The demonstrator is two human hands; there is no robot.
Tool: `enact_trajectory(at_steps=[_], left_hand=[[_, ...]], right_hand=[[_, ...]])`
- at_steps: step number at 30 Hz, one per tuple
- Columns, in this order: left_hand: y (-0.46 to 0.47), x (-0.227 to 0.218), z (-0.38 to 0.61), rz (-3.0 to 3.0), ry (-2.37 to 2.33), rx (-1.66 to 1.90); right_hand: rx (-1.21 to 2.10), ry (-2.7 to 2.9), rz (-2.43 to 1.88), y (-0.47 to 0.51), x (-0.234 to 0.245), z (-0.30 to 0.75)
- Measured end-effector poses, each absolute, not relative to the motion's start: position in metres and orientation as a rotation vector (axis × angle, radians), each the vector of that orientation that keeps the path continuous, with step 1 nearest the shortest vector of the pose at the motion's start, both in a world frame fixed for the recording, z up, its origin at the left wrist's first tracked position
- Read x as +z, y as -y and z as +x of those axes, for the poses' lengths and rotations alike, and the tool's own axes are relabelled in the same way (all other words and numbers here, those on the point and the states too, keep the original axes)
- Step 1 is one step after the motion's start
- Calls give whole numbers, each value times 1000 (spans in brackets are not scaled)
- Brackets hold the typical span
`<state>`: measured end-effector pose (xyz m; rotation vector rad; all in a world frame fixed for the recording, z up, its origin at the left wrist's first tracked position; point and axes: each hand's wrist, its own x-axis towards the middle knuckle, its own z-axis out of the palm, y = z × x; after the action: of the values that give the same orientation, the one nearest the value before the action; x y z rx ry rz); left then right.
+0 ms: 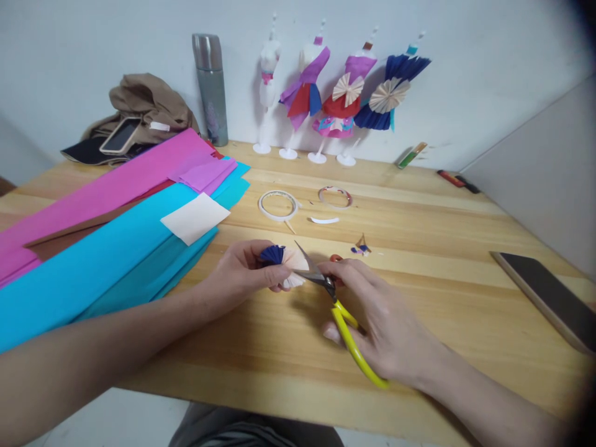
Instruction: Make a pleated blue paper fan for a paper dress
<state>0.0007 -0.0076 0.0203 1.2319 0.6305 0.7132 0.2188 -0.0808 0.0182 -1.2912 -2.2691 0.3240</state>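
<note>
Pinched between thumb and fingers of my left hand [258,267] is a small pleated paper fan [295,257], cream on one side and dark blue on the other. My right hand [377,310] grips a pair of scissors [347,329] with yellow handles. Their blades are spread and point left, the lower one touching or overlapping the cream pleats. My left fingers hide part of the fan's middle. Just beyond my right hand lie small paper scraps [361,247] in blue and brown.
Coloured paper sheets [116,248] cover the left side, a cream square [195,218] on top. Two tape rolls [278,206] lie mid-table. Several small dress forms [321,93] in paper outfits stand along the wall beside a flask [212,93]. A phone [544,292] lies right.
</note>
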Motion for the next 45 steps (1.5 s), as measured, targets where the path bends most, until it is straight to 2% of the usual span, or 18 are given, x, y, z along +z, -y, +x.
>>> enact_trajectory(at_steps=[10,45], left_hand=[[7,20,2,1213,-627,670],[10,17,1,1242,-718,693]], right_hand=[[424,2255,-1297,83,16,219],[468,2185,-1322,85,20,212]])
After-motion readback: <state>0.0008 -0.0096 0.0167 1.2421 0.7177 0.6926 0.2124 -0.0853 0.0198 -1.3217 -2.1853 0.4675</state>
